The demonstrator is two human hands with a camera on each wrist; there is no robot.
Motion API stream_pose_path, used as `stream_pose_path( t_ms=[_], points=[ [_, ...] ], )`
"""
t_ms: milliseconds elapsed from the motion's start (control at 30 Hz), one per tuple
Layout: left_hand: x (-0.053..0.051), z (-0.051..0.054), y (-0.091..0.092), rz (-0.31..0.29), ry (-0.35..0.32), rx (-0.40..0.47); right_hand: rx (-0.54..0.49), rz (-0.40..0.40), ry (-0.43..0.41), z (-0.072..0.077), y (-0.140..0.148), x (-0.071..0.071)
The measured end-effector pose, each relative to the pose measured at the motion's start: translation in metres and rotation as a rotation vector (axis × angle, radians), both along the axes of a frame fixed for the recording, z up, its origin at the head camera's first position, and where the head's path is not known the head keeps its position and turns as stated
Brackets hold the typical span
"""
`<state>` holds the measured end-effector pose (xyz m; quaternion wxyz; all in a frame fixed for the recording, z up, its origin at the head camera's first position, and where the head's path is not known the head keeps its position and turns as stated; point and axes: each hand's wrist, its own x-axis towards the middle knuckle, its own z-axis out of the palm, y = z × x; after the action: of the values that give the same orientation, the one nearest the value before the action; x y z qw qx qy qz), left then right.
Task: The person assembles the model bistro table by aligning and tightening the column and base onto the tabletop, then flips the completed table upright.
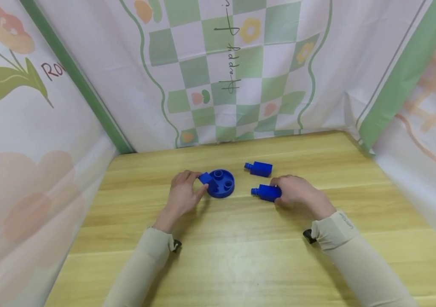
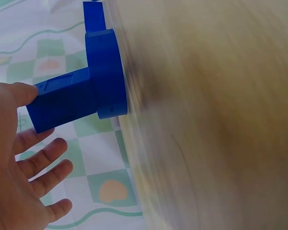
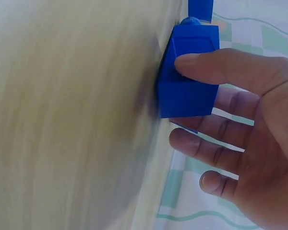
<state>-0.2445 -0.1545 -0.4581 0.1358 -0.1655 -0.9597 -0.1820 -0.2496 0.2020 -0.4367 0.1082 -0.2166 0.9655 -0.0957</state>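
Note:
A round blue base (image 1: 223, 195) with raised round sockets rests on the table. My left hand (image 1: 181, 194) pinches the outer end of a blue rectangular block (image 1: 204, 178), its other end meeting the base; in the left wrist view this block (image 2: 62, 101) stands out from the base (image 2: 105, 72). Whether its neck is fully seated is hidden. My right hand (image 1: 297, 191) grips a second blue block (image 1: 267, 192) by its right end, threaded neck toward the base; the right wrist view shows the thumb over this block (image 3: 192, 98).
A third blue block (image 1: 261, 169) with a threaded neck lies just behind the one in the right hand, neck pointing left. The wooden table (image 1: 241, 264) meets a printed cloth (image 1: 206, 76) at the back, with more cloth on both sides.

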Motion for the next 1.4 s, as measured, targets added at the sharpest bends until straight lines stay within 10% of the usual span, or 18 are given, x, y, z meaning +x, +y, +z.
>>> stream_pose_path(
  t_ms=[1400],
  points=[
    [0.001, -0.002, -0.002, -0.021, 0.005, 0.014, -0.270, -0.037, 0.186, 0.016, -0.005, -0.015]
  ],
)
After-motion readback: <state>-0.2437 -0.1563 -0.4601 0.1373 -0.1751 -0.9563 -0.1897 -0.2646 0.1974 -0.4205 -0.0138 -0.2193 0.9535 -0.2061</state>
